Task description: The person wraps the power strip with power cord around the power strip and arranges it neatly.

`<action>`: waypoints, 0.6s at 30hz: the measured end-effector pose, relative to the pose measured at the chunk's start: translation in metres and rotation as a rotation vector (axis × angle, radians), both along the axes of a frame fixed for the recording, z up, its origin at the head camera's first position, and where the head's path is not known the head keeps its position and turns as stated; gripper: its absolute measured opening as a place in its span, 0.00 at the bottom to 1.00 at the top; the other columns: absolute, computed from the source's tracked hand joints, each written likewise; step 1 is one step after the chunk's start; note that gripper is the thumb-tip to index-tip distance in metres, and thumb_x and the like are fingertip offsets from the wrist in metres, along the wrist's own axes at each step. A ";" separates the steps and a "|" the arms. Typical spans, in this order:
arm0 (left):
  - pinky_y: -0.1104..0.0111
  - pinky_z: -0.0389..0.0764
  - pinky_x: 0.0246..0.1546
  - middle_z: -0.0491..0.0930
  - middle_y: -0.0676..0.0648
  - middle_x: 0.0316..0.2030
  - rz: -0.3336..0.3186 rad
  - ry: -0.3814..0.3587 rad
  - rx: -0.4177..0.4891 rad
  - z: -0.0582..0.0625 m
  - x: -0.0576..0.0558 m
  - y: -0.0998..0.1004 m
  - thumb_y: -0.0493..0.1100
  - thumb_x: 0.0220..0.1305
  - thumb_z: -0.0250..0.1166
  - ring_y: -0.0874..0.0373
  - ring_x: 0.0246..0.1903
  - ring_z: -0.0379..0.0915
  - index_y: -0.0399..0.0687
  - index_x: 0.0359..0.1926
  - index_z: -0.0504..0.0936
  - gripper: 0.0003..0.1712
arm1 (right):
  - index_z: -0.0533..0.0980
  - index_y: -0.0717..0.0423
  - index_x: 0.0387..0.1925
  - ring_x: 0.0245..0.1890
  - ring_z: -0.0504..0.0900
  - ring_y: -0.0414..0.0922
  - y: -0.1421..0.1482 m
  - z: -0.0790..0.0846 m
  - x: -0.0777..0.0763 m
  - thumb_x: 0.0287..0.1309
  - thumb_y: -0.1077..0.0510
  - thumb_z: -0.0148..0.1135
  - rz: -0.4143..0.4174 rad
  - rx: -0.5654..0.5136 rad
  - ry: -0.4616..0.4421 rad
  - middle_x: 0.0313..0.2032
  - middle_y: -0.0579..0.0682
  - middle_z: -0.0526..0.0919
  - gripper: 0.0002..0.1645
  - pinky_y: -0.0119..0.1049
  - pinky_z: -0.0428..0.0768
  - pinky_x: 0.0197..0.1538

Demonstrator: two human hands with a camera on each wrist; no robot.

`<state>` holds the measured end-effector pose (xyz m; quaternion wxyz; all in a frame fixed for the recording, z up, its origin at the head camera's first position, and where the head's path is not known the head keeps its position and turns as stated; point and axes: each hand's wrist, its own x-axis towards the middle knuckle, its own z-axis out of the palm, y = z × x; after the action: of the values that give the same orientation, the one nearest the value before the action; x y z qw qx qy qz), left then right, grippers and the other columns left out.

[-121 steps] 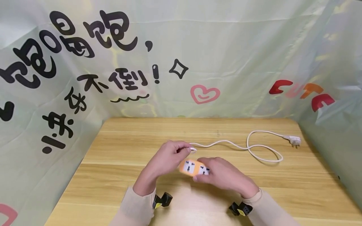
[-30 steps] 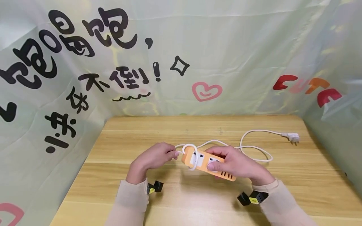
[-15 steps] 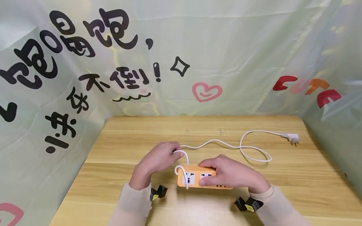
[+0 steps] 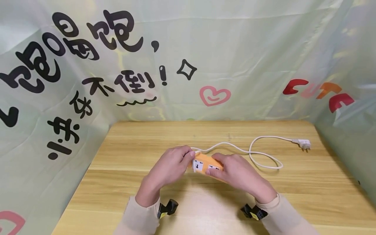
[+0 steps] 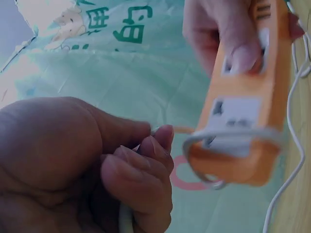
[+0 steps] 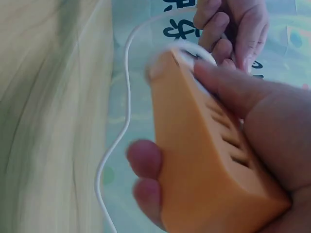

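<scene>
A: In the head view, what has changed?

B: Half a second ago the orange power strip [image 4: 207, 164] sat level and nearer the person; now it slants above the tabletop [image 4: 117, 202], its left end farther off. The left hand [image 4: 171, 164] has come in beside that end. The white plug [image 4: 302, 143] and the looped part of the white cord [image 4: 226, 143] stay at the far right.

A: And the pose there?

B: Both wrists bend inward. The right hand [image 4: 238, 171] grips the strip from the right, thumb on top near a socket [image 4: 213, 167].

A: Any writing?

B: On the cloth backdrop [image 4: 252, 58], "快乐不倒!" at left and "CUTE" in coloured letters at right. The wrist cameras [image 4: 168, 209] carry yellow labels too small to read.

A: The left wrist view?

B: The left hand's grip is closed, thumb and fingertips pinching the cord. A turn of cord circles the strip's end, across the white socket plate.

A: And the right wrist view?

B: The right hand's grip is wrapped around the strip, fingertips on one side, thumb across the other, beside dark slots [image 6: 231, 142]. Dark characters on the cloth are partly hidden.
</scene>
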<state>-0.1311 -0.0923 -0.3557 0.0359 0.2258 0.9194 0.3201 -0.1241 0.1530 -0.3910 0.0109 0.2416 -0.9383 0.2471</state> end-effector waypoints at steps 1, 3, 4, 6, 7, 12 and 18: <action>0.67 0.70 0.29 0.70 0.55 0.24 0.006 -0.010 0.007 0.001 0.001 0.001 0.47 0.84 0.53 0.61 0.25 0.66 0.53 0.41 0.81 0.14 | 0.82 0.44 0.42 0.20 0.69 0.35 -0.001 0.001 -0.001 0.64 0.37 0.72 -0.039 -0.005 0.007 0.22 0.35 0.75 0.18 0.32 0.69 0.25; 0.68 0.69 0.27 0.68 0.55 0.23 0.012 -0.022 0.021 0.002 0.002 0.002 0.47 0.85 0.52 0.62 0.23 0.63 0.54 0.41 0.82 0.14 | 0.82 0.46 0.41 0.20 0.69 0.37 -0.002 0.002 -0.002 0.63 0.38 0.73 -0.108 -0.023 0.016 0.22 0.38 0.75 0.19 0.33 0.69 0.24; 0.69 0.68 0.26 0.68 0.56 0.23 0.012 -0.026 0.032 0.002 0.002 0.003 0.48 0.85 0.52 0.62 0.22 0.62 0.54 0.41 0.82 0.14 | 0.82 0.47 0.41 0.20 0.70 0.38 -0.002 0.003 -0.003 0.63 0.38 0.73 -0.139 -0.036 0.018 0.22 0.39 0.75 0.19 0.34 0.69 0.24; 0.70 0.66 0.24 0.69 0.56 0.23 0.010 -0.043 0.062 0.002 0.002 0.004 0.48 0.84 0.53 0.64 0.20 0.60 0.55 0.38 0.81 0.14 | 0.82 0.49 0.42 0.20 0.71 0.39 -0.003 0.005 -0.003 0.62 0.38 0.74 -0.192 -0.070 0.009 0.22 0.41 0.76 0.21 0.35 0.70 0.24; 0.70 0.66 0.23 0.70 0.57 0.23 0.007 -0.051 0.082 0.002 0.003 0.005 0.48 0.84 0.54 0.64 0.19 0.60 0.55 0.37 0.81 0.15 | 0.83 0.49 0.43 0.20 0.71 0.40 -0.003 0.006 -0.003 0.62 0.37 0.74 -0.213 -0.086 0.002 0.23 0.42 0.77 0.22 0.35 0.70 0.24; 0.72 0.68 0.17 0.76 0.56 0.23 0.038 -0.112 0.218 0.002 0.003 0.007 0.49 0.81 0.59 0.66 0.17 0.67 0.57 0.34 0.82 0.13 | 0.81 0.53 0.44 0.18 0.71 0.41 -0.004 0.011 -0.002 0.63 0.36 0.73 -0.273 -0.135 -0.024 0.22 0.44 0.77 0.26 0.36 0.70 0.22; 0.70 0.74 0.16 0.79 0.56 0.24 0.076 -0.131 0.293 0.003 0.003 0.007 0.52 0.79 0.62 0.64 0.17 0.71 0.60 0.35 0.85 0.12 | 0.82 0.56 0.48 0.20 0.73 0.42 -0.005 0.013 -0.002 0.63 0.36 0.73 -0.317 -0.188 -0.017 0.24 0.47 0.81 0.29 0.36 0.72 0.24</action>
<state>-0.1283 -0.0855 -0.3525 0.0503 0.1723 0.8665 0.4657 -0.1258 0.1476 -0.3775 0.0646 0.0864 -0.9374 0.3310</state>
